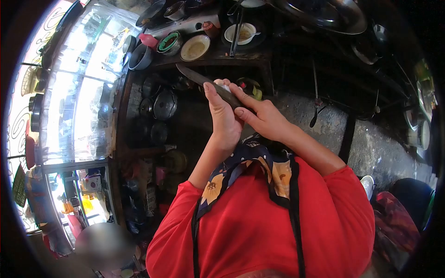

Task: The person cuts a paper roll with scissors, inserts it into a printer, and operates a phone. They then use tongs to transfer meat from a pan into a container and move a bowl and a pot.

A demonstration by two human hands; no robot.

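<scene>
At twelve o'clock from the red shirt (259,217), the knife (193,75), tip toward ten, is gripped between the left hand (225,121) and right hand (266,116), so good handling calls for firm, unhurried control, edge turned away from both palms.

You wear a plain red top (250,227), its sleeves (350,204) ending near your elbows, with bare forearms (306,142) and a bare left hand (226,123) and right hand (269,120) beyond them. Over your front hangs a dark navy apron (232,164), printed with large yellow-orange flowers (213,187) and some white marks. Black trim (294,181) edges its cloth, and two narrow black straps (195,241) run up across the red towards your neck.
</scene>
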